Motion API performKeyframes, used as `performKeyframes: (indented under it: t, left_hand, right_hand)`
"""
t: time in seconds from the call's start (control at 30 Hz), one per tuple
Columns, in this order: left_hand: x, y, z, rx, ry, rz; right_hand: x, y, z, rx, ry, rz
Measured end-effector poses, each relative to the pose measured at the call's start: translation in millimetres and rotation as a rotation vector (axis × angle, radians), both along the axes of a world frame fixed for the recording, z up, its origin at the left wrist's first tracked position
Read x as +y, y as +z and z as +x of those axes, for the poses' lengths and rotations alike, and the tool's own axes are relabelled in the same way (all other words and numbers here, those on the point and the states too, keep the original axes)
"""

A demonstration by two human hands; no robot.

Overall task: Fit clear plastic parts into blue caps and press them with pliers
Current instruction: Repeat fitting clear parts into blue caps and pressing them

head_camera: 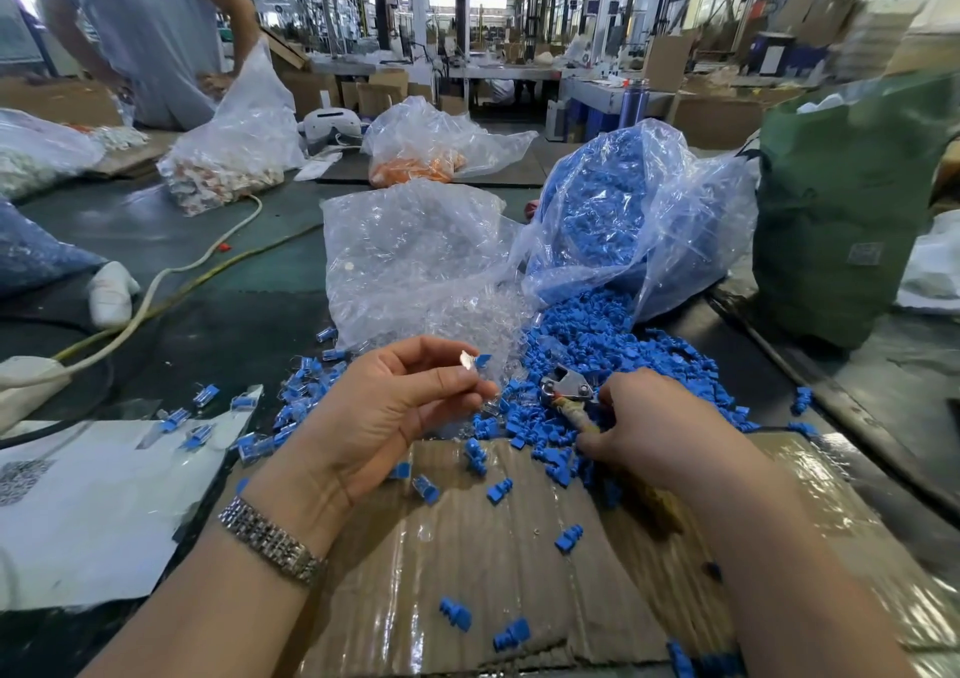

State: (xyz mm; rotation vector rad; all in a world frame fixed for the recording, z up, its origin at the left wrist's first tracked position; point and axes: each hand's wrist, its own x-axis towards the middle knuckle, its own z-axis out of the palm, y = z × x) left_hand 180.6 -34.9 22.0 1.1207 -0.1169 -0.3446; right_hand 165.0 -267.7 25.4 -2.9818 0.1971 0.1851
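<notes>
At the near left of the tabletop [218, 308] lies a white sheet [93, 511] with a few assembled pieces [176, 420] on it and just beside it. Your left hand [384, 417], with a metal watch band [270, 542] at the wrist, is raised palm-up and pinches a clear plastic part [467, 360] joined to a blue cap [483, 360] between thumb and fingertips. Behind it stands a bag of clear parts [410, 256]. Under your hands lies taped cardboard [467, 547] scattered with loose caps. Your right hand [654, 428] rests on the spilled pile of blue caps [613, 345], fingers curled around the pliers [569, 391]. Far right of that, the torn bag of blue caps [623, 210] leans beside a green sack [852, 210].
</notes>
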Motion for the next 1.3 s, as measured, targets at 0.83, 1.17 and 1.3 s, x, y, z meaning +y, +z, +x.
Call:
performKeyframes:
  t: [0.83,1.17,1.3]
  left_hand:
    - [-1,2,-5,-0.26,0.122,0.251]
    - [-6,-6,-4,-0.42,0.237,0.413]
    - [-5,-9,0,-0.425,0.254,0.44]
  right_hand:
    - [29,32,-29,0.319,0.235,1.015]
    - [42,24,-28,0.186,0.178,0.856]
    - [47,21,-25,0.177,0.154,0.86]
